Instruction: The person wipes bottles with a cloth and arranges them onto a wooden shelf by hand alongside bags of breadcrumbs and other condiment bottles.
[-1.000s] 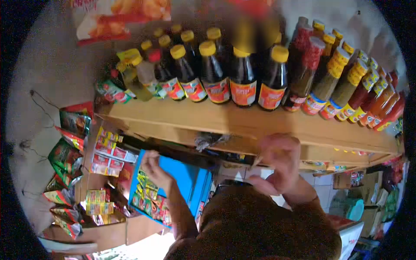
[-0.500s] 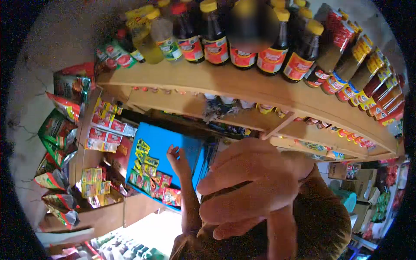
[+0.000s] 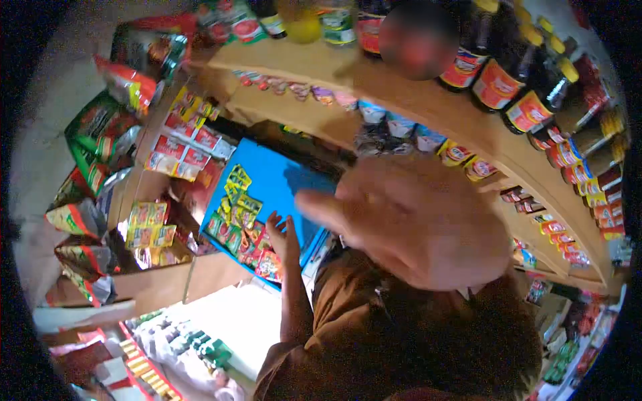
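Observation:
My left hand is open, its fingers spread just beside the sachets on a blue tray-like surface. Yellow-and-green sachets and red packets lie along the left side of that surface. I cannot tell whether the fingertips touch any of them. Close to the camera, my right hand looms large and blurred, with one digit stretched to the left. Its other fingers are smeared, so whether it grips anything is unclear. It covers part of the shelf behind.
A curved wooden shelf carries dark sauce bottles along its top. Noodle cups stand on the level below. Sachet strips and green pouches hang at the left. Boxes and packets stand at lower right.
The view has tilted and shifted. My left hand has come down nearer the sachets, fingers more spread. My right hand has risen in the view and turned, now more blurred.

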Motion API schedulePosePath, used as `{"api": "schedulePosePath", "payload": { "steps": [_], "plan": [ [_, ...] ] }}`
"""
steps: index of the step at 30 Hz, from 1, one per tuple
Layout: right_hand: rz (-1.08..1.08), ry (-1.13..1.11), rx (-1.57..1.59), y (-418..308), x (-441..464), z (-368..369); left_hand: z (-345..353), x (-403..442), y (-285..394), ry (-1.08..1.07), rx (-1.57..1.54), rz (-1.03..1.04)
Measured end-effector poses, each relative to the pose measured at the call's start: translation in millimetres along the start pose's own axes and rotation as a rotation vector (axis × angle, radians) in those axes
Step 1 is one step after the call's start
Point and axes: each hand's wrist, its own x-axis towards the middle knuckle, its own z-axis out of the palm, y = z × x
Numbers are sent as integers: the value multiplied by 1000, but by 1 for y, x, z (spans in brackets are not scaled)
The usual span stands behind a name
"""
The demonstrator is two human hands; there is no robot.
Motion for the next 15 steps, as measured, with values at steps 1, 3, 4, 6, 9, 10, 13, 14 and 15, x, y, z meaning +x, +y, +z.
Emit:
{"api": "schedulePosePath", "payload": {
  "steps": [1, 3, 4, 6, 9, 10, 13, 14, 15],
  "plan": [
    [49, -106, 11, 6, 7, -3, -4, -1, -1, -8, 20, -11],
    [88, -299, 39, 15, 22, 0, -3, 2, -21, 12, -27, -3],
    [89, -398, 70, 14, 31, 11, -2, 4, -29, 17, -17, -6],
    [60, -518, 115, 25, 43, 25, -2, 3, -46, 28, 15, -14],
    [29, -641, 163, 25, 50, 50, 0, 12, -56, 32, 73, -11],
    [19, -665, 183, 25, 54, 56, -4, 7, -32, -3, 107, -40],
    [-14, -727, 204, 22, 57, 69, 11, 21, -95, 67, 18, -11],
    [-27, -742, 208, 22, 58, 73, 7, 19, -83, 58, 31, -7],
    [-37, -767, 209, 20, 57, 76, 4, 18, -71, 50, 44, -2]
  ]
}}
